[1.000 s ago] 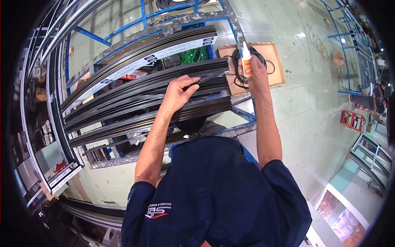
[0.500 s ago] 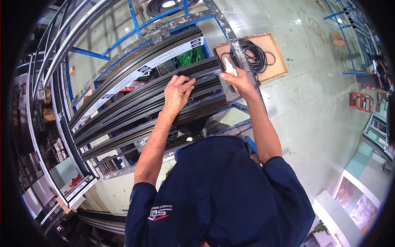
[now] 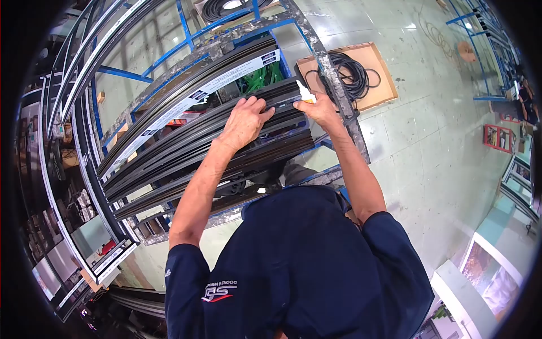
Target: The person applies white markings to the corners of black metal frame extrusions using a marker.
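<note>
Long dark strips (image 3: 186, 144) lie in a bundle across a blue metal frame. My left hand (image 3: 245, 121) rests on the strips with its fingers bent over them; whether it grips one is hidden. Near the right ends of the strips, my right hand (image 3: 320, 110) is closed round a small white bottle (image 3: 305, 93) with a pointed nozzle, which points up and to the left. The thumb of that hand is close to the strip ends.
An open cardboard box (image 3: 384, 85) with coiled black cable (image 3: 351, 79) sits right of the worn frame edge (image 3: 337, 93). Green pieces (image 3: 265, 77) show behind the strips. Long white-edged profiles (image 3: 53, 198) stand at the left. A red crate (image 3: 498, 138) is on the floor far right.
My right hand has moved slightly left with the bottle, whose nozzle now leans more to the left. My left hand has shifted slightly up, its forearm further left.
</note>
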Demonstrator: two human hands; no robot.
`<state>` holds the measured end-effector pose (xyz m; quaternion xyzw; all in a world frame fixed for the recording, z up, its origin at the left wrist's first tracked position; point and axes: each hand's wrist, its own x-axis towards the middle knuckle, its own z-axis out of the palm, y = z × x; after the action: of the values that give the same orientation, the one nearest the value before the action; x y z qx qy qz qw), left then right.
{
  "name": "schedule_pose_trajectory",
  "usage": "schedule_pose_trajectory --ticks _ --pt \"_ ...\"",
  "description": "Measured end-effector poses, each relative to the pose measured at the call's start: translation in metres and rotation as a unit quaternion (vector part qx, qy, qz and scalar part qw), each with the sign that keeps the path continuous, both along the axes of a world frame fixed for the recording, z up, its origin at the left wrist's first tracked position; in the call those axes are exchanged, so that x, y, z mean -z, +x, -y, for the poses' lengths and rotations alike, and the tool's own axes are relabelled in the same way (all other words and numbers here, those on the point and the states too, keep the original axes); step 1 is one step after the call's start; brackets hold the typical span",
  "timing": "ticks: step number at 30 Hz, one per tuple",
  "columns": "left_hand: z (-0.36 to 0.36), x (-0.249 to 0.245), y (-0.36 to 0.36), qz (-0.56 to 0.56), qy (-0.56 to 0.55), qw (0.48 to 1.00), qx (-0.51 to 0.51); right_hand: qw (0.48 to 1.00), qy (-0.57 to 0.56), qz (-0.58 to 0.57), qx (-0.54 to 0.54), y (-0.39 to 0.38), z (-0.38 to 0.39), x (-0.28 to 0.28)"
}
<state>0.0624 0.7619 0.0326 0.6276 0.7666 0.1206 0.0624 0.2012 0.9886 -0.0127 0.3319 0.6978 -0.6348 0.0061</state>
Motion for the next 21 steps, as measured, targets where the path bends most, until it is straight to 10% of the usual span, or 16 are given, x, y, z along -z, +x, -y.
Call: schedule_pose_trajectory --ticks 21 --pt "0.004 -0.006 0.034 0.028 0.017 0.997 -0.075 0.996 -0.024 -0.078 0.020 0.000 0.003 0.021"
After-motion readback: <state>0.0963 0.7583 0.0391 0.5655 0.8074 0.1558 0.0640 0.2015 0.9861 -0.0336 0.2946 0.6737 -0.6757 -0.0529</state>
